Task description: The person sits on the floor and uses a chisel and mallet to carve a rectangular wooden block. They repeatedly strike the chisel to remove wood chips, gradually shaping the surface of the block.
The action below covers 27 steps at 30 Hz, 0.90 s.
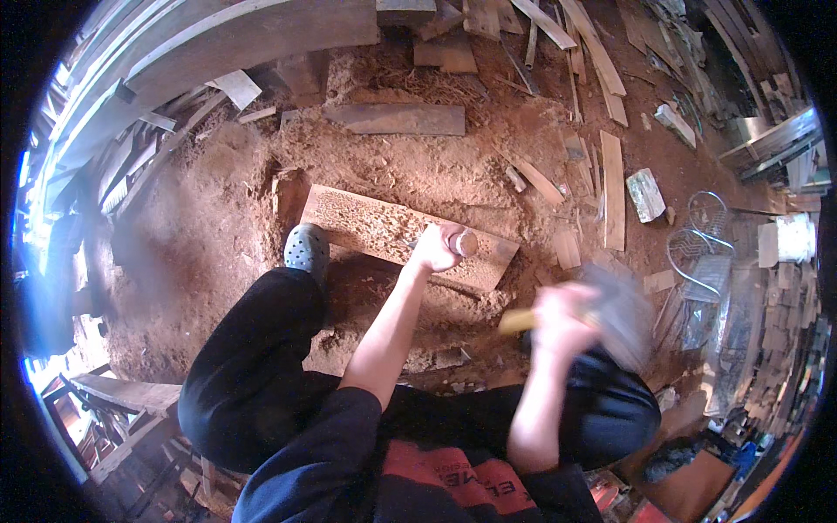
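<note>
A wooden board [349, 213] lies slantwise on the ground in front of me, its left and middle surface covered in rough gouge marks and chips. My left hand [435, 248] is closed around a chisel [466, 243] over the right half of the board; its round wooden butt faces up, and the hand mostly hides the blade. To the right, my right hand [561, 324] grips a motion-blurred striking tool [623, 318] with a yellowish handle and a broad grey head. This tool is raised apart from the chisel, and its exact kind is unclear.
My foot in a grey clog [307, 248] is at the board's left end. A dark plank [397, 119] lies beyond it. Wood strips [614, 187], a whitish block [645, 194] and a wire rack [702, 248] lie to the right. Large timbers [253, 52] line the far left.
</note>
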Each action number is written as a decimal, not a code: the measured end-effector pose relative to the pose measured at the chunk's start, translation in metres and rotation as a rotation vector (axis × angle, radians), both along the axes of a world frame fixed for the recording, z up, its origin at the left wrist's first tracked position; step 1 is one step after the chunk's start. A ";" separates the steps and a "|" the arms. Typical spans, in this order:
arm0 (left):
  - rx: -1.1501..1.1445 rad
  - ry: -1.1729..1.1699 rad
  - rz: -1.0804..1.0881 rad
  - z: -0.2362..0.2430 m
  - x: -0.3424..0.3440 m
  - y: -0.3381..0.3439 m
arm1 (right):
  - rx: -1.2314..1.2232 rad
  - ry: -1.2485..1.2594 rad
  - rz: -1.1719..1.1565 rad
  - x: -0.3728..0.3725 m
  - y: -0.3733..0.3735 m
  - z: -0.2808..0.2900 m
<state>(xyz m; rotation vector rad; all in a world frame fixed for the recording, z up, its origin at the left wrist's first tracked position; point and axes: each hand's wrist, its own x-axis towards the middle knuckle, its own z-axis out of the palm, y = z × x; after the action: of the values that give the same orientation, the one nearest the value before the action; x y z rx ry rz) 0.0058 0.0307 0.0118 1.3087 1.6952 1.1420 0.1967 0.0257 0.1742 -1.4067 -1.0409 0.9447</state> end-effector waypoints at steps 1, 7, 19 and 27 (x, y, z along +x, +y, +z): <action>-0.064 0.066 -0.046 0.001 0.001 0.000 | -0.252 -0.502 0.283 -0.017 0.001 -0.037; -0.093 0.077 0.049 -0.019 0.000 -0.028 | -0.331 -0.327 0.295 -0.005 0.003 0.018; -0.115 0.099 0.043 -0.028 -0.002 -0.013 | -0.371 -0.798 0.417 -0.012 0.022 -0.137; 0.416 -0.900 0.593 -0.023 -0.069 -0.033 | -0.672 -0.947 0.495 0.026 0.008 -0.166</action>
<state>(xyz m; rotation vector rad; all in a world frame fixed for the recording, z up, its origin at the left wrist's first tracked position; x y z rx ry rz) -0.0629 -0.0020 -0.0109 0.3140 1.1783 2.1015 0.2231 0.0340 0.0083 -2.3259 -1.9501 1.0359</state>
